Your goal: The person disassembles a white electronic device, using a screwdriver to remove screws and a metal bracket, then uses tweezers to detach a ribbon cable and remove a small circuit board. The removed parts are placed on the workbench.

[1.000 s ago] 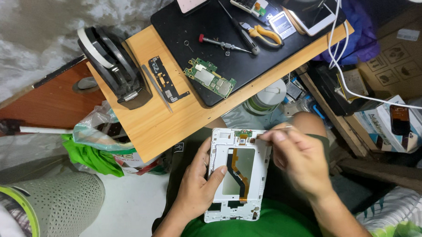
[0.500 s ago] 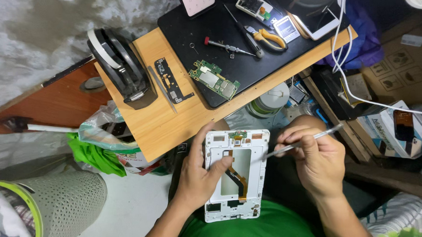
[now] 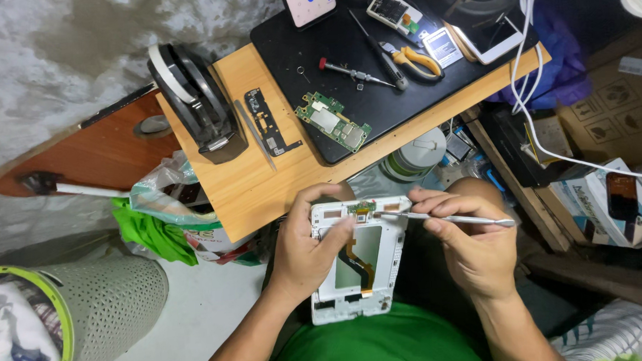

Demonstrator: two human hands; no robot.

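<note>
low in the frame's centre, left hand clamped on white tablet frame, right hand pinching metal tool at its top, lower left, basket holding clothes

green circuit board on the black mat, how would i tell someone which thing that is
Start at the wooden table and find the black mat covering its far end. Near the mat's front edge lies the green circuit board, a bare slab with silver metal shields. Unlike the red-handled screwdriver and yellow-handled pliers behind it, it is flat and green.
</note>
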